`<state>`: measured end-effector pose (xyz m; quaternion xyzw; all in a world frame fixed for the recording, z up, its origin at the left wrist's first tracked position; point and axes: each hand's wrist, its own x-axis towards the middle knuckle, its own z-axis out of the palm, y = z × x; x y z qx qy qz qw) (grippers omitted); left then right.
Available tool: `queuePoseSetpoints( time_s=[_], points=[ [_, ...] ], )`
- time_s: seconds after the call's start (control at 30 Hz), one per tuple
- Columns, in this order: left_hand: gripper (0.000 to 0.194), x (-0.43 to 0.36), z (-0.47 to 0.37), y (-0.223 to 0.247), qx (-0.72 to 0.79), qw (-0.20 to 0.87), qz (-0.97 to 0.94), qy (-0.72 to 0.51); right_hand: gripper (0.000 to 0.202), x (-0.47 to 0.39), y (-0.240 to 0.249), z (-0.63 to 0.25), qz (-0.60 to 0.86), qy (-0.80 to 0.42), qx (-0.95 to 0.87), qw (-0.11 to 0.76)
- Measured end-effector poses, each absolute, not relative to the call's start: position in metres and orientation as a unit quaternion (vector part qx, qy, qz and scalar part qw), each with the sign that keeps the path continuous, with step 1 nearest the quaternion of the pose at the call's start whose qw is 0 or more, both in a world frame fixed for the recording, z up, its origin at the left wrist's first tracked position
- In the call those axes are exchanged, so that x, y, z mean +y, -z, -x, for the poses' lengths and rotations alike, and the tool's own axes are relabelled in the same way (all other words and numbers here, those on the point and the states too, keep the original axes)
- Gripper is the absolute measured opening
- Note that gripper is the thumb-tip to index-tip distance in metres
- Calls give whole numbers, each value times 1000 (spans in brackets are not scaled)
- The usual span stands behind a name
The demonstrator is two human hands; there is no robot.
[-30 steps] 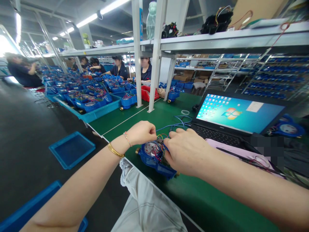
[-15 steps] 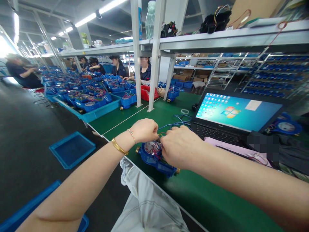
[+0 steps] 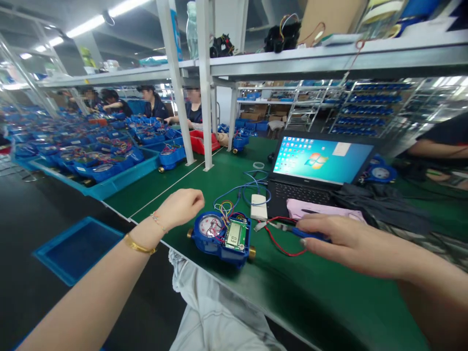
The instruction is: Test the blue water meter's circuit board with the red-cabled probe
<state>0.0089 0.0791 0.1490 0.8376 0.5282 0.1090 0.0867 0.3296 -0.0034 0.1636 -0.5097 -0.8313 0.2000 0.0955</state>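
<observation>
A blue water meter (image 3: 219,239) with brass ends lies on the green table top, near its front edge. Its round dial (image 3: 211,225) and a small lit display on a circuit board (image 3: 236,235) face up, with thin coloured wires looping out behind. Just behind and left of the dial, my left hand (image 3: 185,204) hovers with curled fingers; what they hold, if anything, is hidden. My right hand (image 3: 329,234) has its thumb and fingers around the blue handles of pliers (image 3: 298,232), right of the meter. Beside the metal jaws lies a red cable (image 3: 272,239) with a white connector (image 3: 260,225).
An open laptop (image 3: 310,170), a white box (image 3: 259,207) on a blue cable and a pink pouch (image 3: 321,209) stand behind. Blue trays (image 3: 120,175) of meters fill the left. Shelf posts (image 3: 205,97) rise from the table. Several people sit farther back; another person's arm (image 3: 438,148) shows at right.
Both hands have come away from the meter's wires. The right hand has moved right onto the pliers, uncovering the display; the left has drawn back left. The view has turned right.
</observation>
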Motion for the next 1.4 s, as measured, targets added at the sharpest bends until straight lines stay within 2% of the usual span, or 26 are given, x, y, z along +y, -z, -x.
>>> queuePoseSetpoints(
  time_s=[0.13, 0.23, 0.33, 0.5, 0.6, 0.77, 0.9, 0.97, 1.1, 1.3, 1.4],
  points=[
    [24, 70, -16, -149, 498, 84, -843, -184, 33, -14, -93, -388, 619, -156, -770, 10],
    [25, 58, -28, -146, 466, 98, -849, -232, 34, -17, -61, -404, 667, -80, -740, 31],
    [26, 47, -38, -139, 420, 128, -865, -243, 37, -7, -59, -391, 647, -70, -755, 82],
    [34, 34, -39, -127, 386, 163, -876, -240, 31, 32, -69, -336, 594, -119, -792, 71],
    [29, 22, -32, -126, 410, 119, -859, -283, 31, 56, -53, -317, 611, -92, -784, 58],
    [19, -6, -22, -126, 421, 44, -828, -368, 16, 68, -39, -320, 633, -57, -770, 50],
    [10, -23, -41, -124, 436, 60, -802, -403, 17, 46, -68, -322, 615, -19, -781, 105],
    [6, -28, -60, -123, 443, 91, -795, -405, 18, 30, -84, -316, 578, 18, -798, 169],
    [17, -35, -93, -122, 465, 188, -780, -374, 24, 2, -97, -300, 462, 126, -818, 319],
    [11, -38, -104, -117, 508, 213, -744, -379, 13, -11, -101, -294, 425, 140, -805, 390],
    [11, -40, -103, -115, 502, 228, -744, -379, 16, -13, -106, -292, 419, 104, -801, 415]
  ],
)
